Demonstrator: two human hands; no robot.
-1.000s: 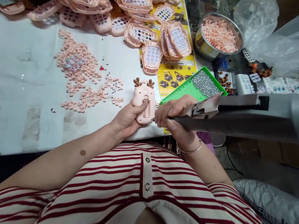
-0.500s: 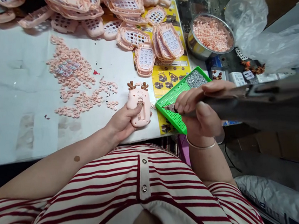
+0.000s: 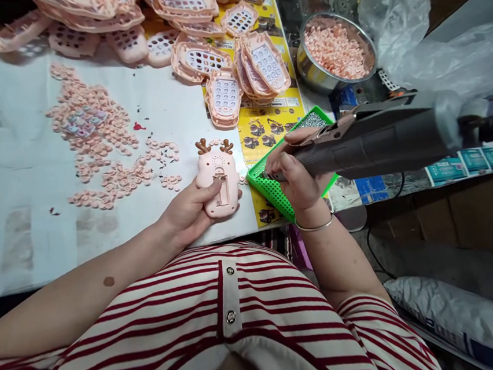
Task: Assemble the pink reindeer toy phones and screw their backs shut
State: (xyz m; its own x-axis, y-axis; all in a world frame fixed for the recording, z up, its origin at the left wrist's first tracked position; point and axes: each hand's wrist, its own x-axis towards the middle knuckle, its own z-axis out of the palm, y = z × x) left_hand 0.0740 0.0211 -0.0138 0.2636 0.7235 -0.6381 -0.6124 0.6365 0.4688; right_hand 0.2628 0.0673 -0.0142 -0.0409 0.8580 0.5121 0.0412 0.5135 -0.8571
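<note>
My left hand [image 3: 188, 208] is closed around a pink toy phone [image 3: 212, 168] with brown antlers, its back side up, the thumb lying on the battery recess. In my right hand [image 3: 300, 174] is a dark electric screwdriver [image 3: 369, 147], held almost level with its tip pointing left. The tip is over the near-left part of a green perforated tray [image 3: 280, 196]. Small silvery screws [image 3: 313, 119] lie in the far end of that tray, partly hidden by the hand and tool.
Loose pink small parts [image 3: 107, 146] are spread over the white table surface [image 3: 20, 143] on the left. Pink shells [image 3: 224, 94] with button holes are heaped at the back. A metal bowl [image 3: 305, 66] of pink pieces and clear plastic bags [image 3: 399, 7] stand at the back right.
The screwdriver has swung so its body is more plainly seen, still over the green tray. The whole view has shifted a little, and the toy phone stays in my left hand.
</note>
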